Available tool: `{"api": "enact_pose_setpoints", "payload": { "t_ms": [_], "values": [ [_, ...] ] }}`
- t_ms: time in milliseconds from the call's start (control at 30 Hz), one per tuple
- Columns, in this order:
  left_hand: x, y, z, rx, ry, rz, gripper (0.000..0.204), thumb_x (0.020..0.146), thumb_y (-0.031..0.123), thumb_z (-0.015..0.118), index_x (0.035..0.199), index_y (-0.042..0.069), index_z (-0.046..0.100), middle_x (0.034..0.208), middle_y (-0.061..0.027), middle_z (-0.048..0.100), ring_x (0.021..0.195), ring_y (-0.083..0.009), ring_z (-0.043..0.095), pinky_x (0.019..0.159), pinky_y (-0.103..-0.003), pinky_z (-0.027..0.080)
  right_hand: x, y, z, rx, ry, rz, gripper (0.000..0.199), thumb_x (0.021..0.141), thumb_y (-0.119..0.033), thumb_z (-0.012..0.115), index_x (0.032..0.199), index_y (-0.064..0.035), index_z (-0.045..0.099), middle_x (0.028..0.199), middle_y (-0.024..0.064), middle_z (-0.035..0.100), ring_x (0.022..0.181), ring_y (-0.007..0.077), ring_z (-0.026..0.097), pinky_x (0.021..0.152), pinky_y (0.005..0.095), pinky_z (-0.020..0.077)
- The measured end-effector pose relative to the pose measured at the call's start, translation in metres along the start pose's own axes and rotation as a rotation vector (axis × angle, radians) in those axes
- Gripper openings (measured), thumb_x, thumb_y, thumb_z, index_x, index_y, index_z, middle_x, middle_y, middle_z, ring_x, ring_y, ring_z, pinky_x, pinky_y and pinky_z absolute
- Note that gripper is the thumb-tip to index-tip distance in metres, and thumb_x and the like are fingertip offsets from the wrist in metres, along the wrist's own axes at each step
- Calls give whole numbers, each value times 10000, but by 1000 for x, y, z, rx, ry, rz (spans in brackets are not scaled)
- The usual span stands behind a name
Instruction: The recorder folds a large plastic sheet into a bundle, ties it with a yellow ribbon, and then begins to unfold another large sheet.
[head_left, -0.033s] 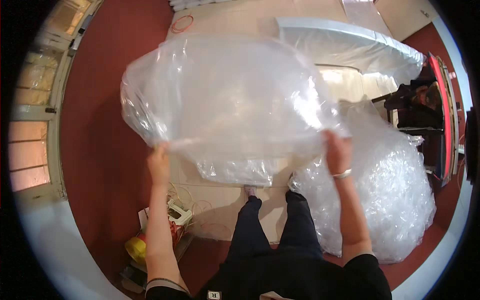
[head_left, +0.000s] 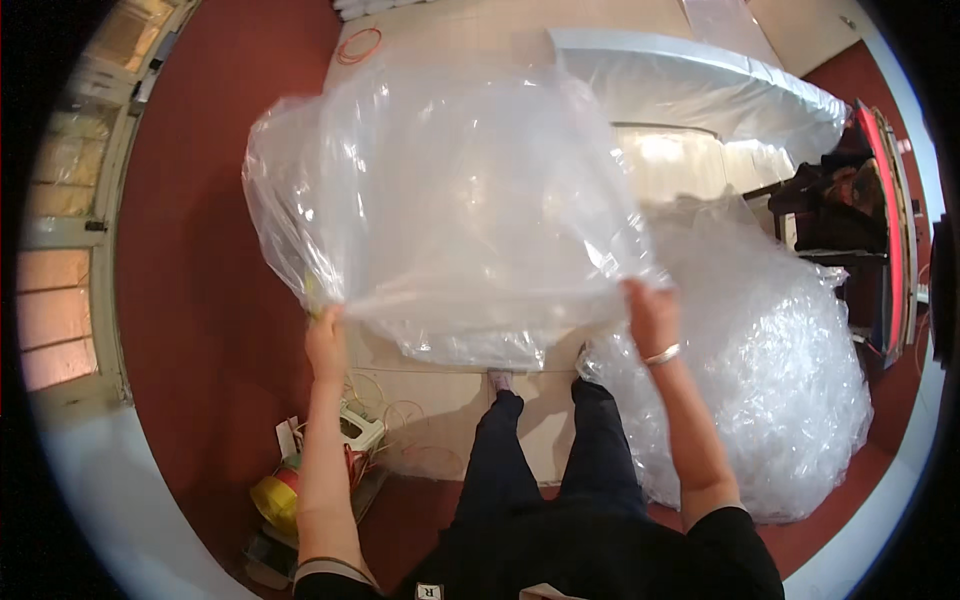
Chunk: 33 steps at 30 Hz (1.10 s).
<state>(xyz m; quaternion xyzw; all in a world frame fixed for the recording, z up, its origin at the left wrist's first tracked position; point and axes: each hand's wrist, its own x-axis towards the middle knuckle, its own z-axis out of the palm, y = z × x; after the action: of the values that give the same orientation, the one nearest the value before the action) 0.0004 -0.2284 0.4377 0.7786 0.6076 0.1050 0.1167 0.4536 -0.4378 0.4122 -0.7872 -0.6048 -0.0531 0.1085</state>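
Both hands, left (head_left: 325,340) and right (head_left: 650,312), grip the clear plastic bag (head_left: 450,210) by its near edge, open floor (head_left: 200,300) leftward.

Black short-sleeved top, dark trousers (head_left: 545,455), bare forearms, silver bangle (head_left: 662,354) on right wrist, thin band (head_left: 325,563) near left elbow

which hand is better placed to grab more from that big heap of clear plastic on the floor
Right, probably. The right hand grips the clear bag directly above the heap of crumpled plastic, which lies on that side. The left hand holds the bag's opposite edge, farther from the heap.
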Motion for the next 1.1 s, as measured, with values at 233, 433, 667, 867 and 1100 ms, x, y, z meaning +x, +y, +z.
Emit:
{"api": "enact_pose_setpoints", "payload": {
  "t_ms": [233,433,667,867,1100],
  "values": [
    [-69,-112,171,11,-309,-247,304,797,87,519,1100,83,544,1073,-165,574,1000,-338,532,831,-399,420,-130,-67,207,247,-315,183,314,749,-54,467,1052,-98,538,862,74,602,809,227,574,759,387,406],
    [-101,-125,277,11,-560,-349,416,777,151,585,1173,59,494,1140,-181,542,1060,-327,508,891,-376,400,-166,-89,288,583,-908,246,621,739,-52,557,1306,-68,306,1117,179,533,994,334,527,881,411,398],
    [-194,-60,338,-464,-888,-271,338,809,109,541,1130,6,513,984,-166,620,938,-247,589,812,-332,449,-201,-29,302,692,-809,441,476,743,-144,610,1190,-112,448,1067,181,557,1018,337,513,850,419,430],
    [-255,37,370,-618,-1106,-444,298,833,72,510,1119,-12,514,980,-134,618,894,-201,584,802,-308,449,-248,143,352,-117,-983,469,517,800,-168,536,1295,-155,388,1366,97,330,1282,258,278,928,458,356],
    [-273,108,394,-551,-1176,-698,275,858,77,499,1111,-30,509,977,-119,607,843,-176,580,780,-289,455,-249,321,359,-407,-1331,425,272,812,-135,486,1061,-120,592,1093,77,591,1088,238,506,957,489,302]
  ]
}}
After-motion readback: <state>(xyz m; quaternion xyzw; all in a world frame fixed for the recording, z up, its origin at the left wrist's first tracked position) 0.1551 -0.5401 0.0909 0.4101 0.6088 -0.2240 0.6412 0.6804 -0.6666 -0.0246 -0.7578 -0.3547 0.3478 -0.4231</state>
